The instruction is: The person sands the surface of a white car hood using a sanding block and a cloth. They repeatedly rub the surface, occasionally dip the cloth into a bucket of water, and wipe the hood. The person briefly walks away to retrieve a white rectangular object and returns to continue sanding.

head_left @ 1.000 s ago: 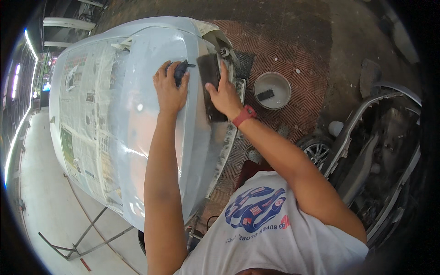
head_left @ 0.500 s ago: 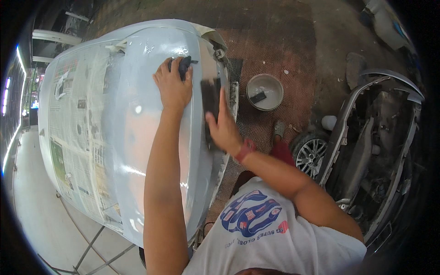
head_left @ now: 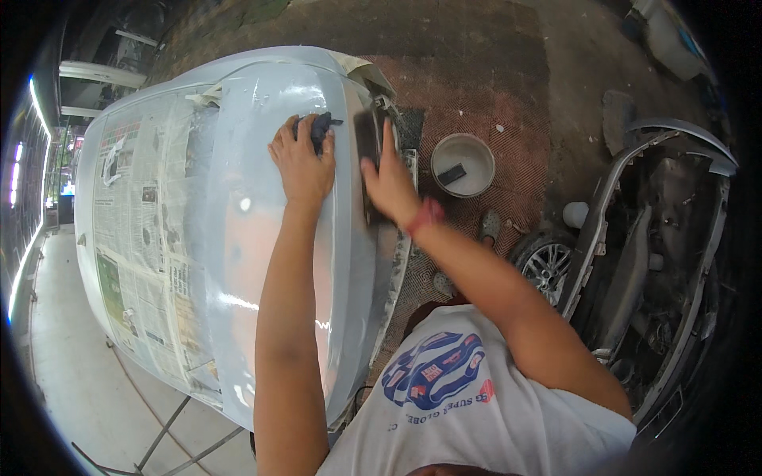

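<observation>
My left hand [head_left: 302, 166] rests on the pale grey, glossy car panel [head_left: 258, 254], fingers curled round a bunched dark cloth [head_left: 320, 135]. Right of it, my right hand [head_left: 390, 186] grips a long, flat dark block [head_left: 368, 135], motion-blurred, lying against the panel's rounded right edge. Pinkish patches show through the grey coat. Newspaper and tape [head_left: 143, 246] cover the area left of the panel.
A round bucket [head_left: 463, 147] with a small dark block [head_left: 451, 174] in it stands on red patterned matting right of the car. A detached bumper [head_left: 605, 214] and a wheel [head_left: 544, 266] lie at the right. Thin metal bars [head_left: 163, 436] are at lower left.
My right hand and the dark block slid toward me along the panel's edge, then back away. My left hand stayed on the cloth in nearly the same spot.
</observation>
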Tool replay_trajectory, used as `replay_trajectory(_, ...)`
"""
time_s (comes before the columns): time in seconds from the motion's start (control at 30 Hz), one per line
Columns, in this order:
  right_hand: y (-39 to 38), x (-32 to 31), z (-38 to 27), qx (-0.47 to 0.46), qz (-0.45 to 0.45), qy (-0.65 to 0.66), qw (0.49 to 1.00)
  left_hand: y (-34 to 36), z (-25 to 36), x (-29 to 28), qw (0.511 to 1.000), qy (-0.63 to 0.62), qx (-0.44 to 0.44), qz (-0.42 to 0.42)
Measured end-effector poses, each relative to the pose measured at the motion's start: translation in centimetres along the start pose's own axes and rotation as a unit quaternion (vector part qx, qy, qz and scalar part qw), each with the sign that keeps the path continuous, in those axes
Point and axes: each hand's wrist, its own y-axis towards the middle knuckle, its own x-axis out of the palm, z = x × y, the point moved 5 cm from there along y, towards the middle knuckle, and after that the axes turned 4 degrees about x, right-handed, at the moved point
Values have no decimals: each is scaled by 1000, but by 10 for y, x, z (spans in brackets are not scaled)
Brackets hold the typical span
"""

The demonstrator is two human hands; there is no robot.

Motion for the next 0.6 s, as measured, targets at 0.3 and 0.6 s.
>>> replay_trajectory(0.3,-72,-7,-29,-14,-12,37,999,-2,4,-6,1000,8,12,5)
replay_trajectory(0.6,43,-3,20,148,-83,40,985,1,1,-1,1000,1,16,3)
